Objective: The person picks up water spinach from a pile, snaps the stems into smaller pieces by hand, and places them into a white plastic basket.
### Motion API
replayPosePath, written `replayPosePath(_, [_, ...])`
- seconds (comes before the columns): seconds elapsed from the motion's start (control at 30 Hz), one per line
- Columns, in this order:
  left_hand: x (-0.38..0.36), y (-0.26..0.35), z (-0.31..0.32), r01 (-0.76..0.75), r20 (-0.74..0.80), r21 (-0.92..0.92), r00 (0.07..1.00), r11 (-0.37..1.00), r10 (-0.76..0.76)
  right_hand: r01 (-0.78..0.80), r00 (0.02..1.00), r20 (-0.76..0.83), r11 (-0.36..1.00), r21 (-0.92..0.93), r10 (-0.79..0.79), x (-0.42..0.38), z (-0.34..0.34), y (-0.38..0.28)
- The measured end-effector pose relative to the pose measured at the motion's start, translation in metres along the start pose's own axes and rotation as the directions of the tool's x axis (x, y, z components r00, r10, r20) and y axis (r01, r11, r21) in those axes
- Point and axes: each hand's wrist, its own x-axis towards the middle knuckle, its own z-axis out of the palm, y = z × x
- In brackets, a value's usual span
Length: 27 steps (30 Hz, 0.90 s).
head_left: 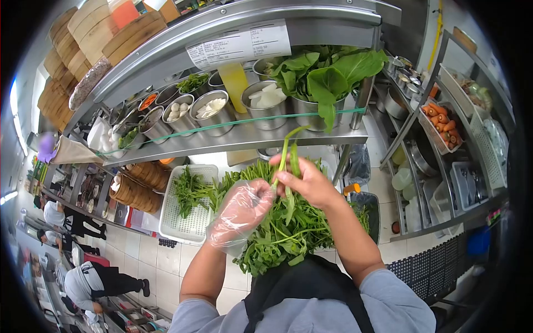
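Observation:
My left hand (244,208), in a clear plastic glove, is closed with its fingertips at the lower part of a leafy green stalk (285,152). My bare right hand (305,183) pinches the same stalk a little higher, its long stem rising past the fingers and bending over at the top. Below both hands lies a big heap of long-stemmed leafy greens (294,236), in front of my black apron. Left of the heap, a white perforated basket (166,222) holds a smaller bunch of leafy greens (189,191).
Above the hands runs a steel shelf with a glass edge (233,125), bearing metal pots of cut vegetables (212,111) and broad green leaves (338,77). Bamboo steamers (136,188) stand left. A rack with a carrot basket (442,126) is right. Several co-workers (97,283) stand at lower left.

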Motion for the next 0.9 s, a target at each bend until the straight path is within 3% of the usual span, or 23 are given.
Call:
replayPosePath(0.03, [0.000, 0.004, -0.003, -0.027, -0.022, 0.097, 0.999, 0.995, 0.029, -0.117, 0.993, -0.009, 0.991, -0.061, 0.117, -0.006, 0.000, -0.002])
replayPosePath(0.07, [0.000, 0.006, -0.007, -0.053, -0.040, 0.194, 0.997, 0.980, 0.062, -0.116, 0.993, -0.015, 0.991, -0.059, 0.115, -0.008, -0.003, -0.002])
replayPosePath(0.13, [0.001, 0.000, -0.013, -0.074, -0.004, 0.242, 0.997, 0.967, 0.077, -0.289, 0.957, 0.042, 0.940, 0.179, 0.286, -0.014, -0.012, -0.003])
replayPosePath(0.2, [-0.003, -0.001, -0.017, -0.002, 0.036, 0.171, 0.999, 0.985, -0.004, -0.264, 0.963, 0.009, 0.939, 0.223, 0.268, -0.018, -0.017, -0.006])
replayPosePath(0.23, [-0.004, -0.003, -0.018, -0.006, 0.039, 0.171, 0.999, 0.985, -0.001, -0.236, 0.966, -0.023, 0.915, 0.328, 0.258, -0.019, -0.021, -0.006])
replayPosePath(0.3, [-0.005, -0.007, -0.017, -0.050, 0.144, 0.198, 0.989, 0.979, 0.021, -0.171, 0.974, -0.050, 0.860, 0.480, 0.222, -0.021, -0.024, -0.001])
replayPosePath(0.43, [-0.013, -0.004, -0.024, -0.047, 0.153, 0.281, 0.988, 0.959, 0.003, -0.103, 0.981, -0.059, 0.751, 0.652, 0.186, -0.025, -0.027, 0.001])
replayPosePath(0.5, [-0.018, -0.014, -0.038, 0.099, 0.274, 0.078, 0.955, 0.992, -0.117, 0.063, 0.996, -0.088, 0.715, 0.696, -0.002, -0.028, -0.037, -0.003])
replayPosePath(0.53, [-0.018, -0.016, -0.037, 0.104, 0.274, 0.079, 0.954, 0.991, -0.122, 0.060, 0.996, -0.087, 0.712, 0.700, 0.001, -0.028, -0.035, -0.003])
replayPosePath(0.6, [-0.018, -0.017, -0.031, 0.204, 0.357, -0.113, 0.922, 0.972, -0.151, -0.061, 0.997, -0.020, 0.874, 0.482, 0.080, -0.028, -0.025, -0.004])
replayPosePath(0.67, [-0.010, -0.009, -0.019, 0.217, 0.354, -0.026, 0.915, 0.976, -0.194, -0.087, 0.993, -0.034, 0.897, 0.434, 0.113, -0.024, -0.008, -0.002])
replayPosePath(0.73, [-0.001, -0.016, -0.010, 0.031, 0.338, -0.178, 0.941, 0.983, 0.032, -0.059, 0.996, -0.033, 0.911, 0.408, 0.079, -0.021, 0.002, 0.006])
replayPosePath(0.77, [0.004, -0.019, -0.009, 0.025, 0.334, -0.155, 0.942, 0.988, 0.029, -0.051, 0.997, -0.032, 0.918, 0.392, 0.069, -0.022, 0.005, 0.006])
replayPosePath(0.87, [0.010, -0.039, 0.006, -0.031, 0.087, -0.301, 0.994, 0.953, 0.060, 0.033, 0.998, -0.065, 0.946, 0.322, -0.013, -0.030, 0.007, 0.008])
replayPosePath(0.9, [0.015, -0.043, 0.005, -0.145, -0.004, -0.275, 0.989, 0.951, 0.150, 0.004, 0.997, -0.077, 0.962, 0.272, 0.018, -0.035, 0.009, 0.005])
